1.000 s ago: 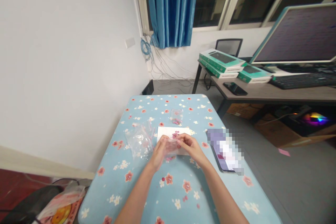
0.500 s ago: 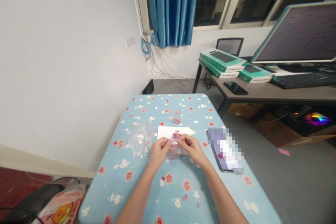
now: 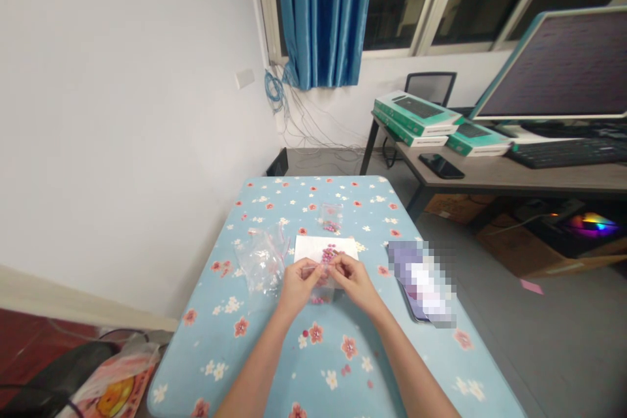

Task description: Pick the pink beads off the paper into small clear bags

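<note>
Between my left hand point(image 3: 301, 281) and my right hand point(image 3: 351, 277), a small clear zip bag point(image 3: 323, 294) is pinched by its top edge. Pink beads show at the bottom of this bag. Both hands are closed, thumbs and fingertips close together at the bag's mouth. Just beyond them, a white sheet of paper point(image 3: 306, 245) lies on the table, partly covered by my fingers. Several loose pink beads point(image 3: 329, 253) rest on the paper. Farther back lies a second small clear bag point(image 3: 331, 215) with pink beads in it.
A larger clear plastic bag point(image 3: 264, 264) lies left of my left hand. To the right is a phone point(image 3: 409, 281), partly blurred out. The flowered table point(image 3: 274, 366) stands beside a white wall point(image 3: 122, 111). A desk point(image 3: 475, 173) with keyboard boxes point(image 3: 416, 117) is at the right.
My fingertips have drawn closer together along the bag's top edge. The bag stays between both hands, and the other things lie as before.
</note>
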`<state>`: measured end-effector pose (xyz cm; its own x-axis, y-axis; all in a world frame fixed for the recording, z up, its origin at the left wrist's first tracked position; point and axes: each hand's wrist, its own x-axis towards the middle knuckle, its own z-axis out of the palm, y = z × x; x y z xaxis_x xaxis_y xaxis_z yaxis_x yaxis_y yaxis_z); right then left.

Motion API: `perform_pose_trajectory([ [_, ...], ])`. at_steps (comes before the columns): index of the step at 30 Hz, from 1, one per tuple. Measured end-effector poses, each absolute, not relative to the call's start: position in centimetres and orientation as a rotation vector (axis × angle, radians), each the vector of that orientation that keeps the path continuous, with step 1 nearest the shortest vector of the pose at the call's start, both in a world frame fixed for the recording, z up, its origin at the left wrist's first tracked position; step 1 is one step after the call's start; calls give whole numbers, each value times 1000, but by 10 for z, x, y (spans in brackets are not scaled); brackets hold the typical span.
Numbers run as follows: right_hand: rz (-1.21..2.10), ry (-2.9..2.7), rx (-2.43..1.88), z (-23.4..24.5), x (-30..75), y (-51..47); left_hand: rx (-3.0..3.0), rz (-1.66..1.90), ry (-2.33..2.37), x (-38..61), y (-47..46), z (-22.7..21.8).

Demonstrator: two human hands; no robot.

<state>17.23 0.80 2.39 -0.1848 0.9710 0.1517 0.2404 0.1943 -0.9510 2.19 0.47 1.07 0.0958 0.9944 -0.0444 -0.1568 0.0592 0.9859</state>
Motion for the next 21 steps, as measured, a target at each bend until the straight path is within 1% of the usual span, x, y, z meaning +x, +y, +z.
perform_pose_trajectory([
  [11,1044,-1594,-1174,22,174,7,1187,1194,1028,21,5,6],
  [21,1114,-1591,-1129,24,175,6,1298,1163,1046,18,4,10],
])
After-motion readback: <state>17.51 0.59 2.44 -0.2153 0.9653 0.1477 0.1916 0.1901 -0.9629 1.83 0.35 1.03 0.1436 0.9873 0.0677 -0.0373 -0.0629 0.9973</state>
